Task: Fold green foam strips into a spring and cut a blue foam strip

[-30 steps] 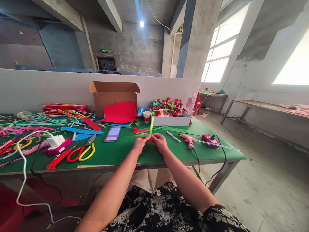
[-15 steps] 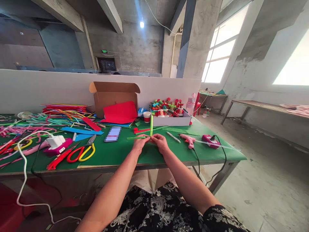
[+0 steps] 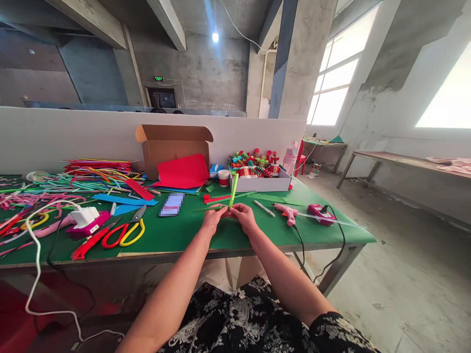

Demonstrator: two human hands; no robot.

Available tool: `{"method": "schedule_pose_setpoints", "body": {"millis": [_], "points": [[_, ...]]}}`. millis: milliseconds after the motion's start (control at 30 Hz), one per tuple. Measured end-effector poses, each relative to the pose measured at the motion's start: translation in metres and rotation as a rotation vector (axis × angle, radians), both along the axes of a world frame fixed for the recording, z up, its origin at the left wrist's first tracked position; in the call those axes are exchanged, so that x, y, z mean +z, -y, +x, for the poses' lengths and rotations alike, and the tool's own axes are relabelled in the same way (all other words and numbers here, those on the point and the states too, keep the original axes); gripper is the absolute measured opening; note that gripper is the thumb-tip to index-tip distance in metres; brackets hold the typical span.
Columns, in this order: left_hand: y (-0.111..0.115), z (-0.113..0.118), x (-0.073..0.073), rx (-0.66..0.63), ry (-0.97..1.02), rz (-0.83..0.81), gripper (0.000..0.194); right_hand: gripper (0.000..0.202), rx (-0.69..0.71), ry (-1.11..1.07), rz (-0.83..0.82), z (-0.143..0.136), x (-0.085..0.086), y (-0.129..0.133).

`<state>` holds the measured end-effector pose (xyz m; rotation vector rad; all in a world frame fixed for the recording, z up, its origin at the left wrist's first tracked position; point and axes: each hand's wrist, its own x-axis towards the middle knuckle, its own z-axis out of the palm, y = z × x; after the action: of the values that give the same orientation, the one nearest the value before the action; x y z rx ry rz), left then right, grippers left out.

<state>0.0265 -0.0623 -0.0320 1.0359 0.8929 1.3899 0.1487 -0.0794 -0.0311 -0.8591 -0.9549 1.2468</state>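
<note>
Light green strips (image 3: 234,189) meet at the fingertips of both hands, one pointing up and away, the other out to the left. My left hand (image 3: 213,216) pinches the strips from the left side. Close beside it, my right hand (image 3: 242,214) pinches the same strips from the right. The spot where the strips join is partly hidden by the fingers. Just beyond the hands lie red strips (image 3: 221,198) and a flat green strip (image 3: 246,194). A white pen (image 3: 264,208) rests right of my right hand.
Pink glue gun (image 3: 287,213) and purple socket block (image 3: 321,214) sit at the right. Behind are a white box (image 3: 261,184) of colourful figures, a paper cup (image 3: 223,178) and a cardboard box (image 3: 175,147). Pliers (image 3: 133,228), a phone (image 3: 171,204) and pipe cleaners (image 3: 91,181) lie left.
The upright green strip has tilted to the right and looks wider at its top. Both hands stay in nearly the same place, still pinching the strips.
</note>
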Motion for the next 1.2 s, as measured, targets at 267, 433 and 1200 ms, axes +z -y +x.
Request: {"method": "schedule_pose_setpoints", "body": {"millis": [267, 433, 1200], "points": [[0.0008, -0.0019, 0.0008, 0.03, -0.025, 0.015, 0.034, 0.035, 0.008, 0.018, -0.017, -0.0013, 0.0012, 0.0024], [0.0, -0.003, 0.0005, 0.001, -0.058, 0.024, 0.034, 0.034, -0.021, 0.026, -0.011, 0.0003, 0.0006, 0.0017], [-0.004, -0.0038, -0.002, -0.068, -0.06, 0.036, 0.041, 0.032, 0.031, -0.015, -0.01, -0.0005, 0.0014, 0.0033]]}}
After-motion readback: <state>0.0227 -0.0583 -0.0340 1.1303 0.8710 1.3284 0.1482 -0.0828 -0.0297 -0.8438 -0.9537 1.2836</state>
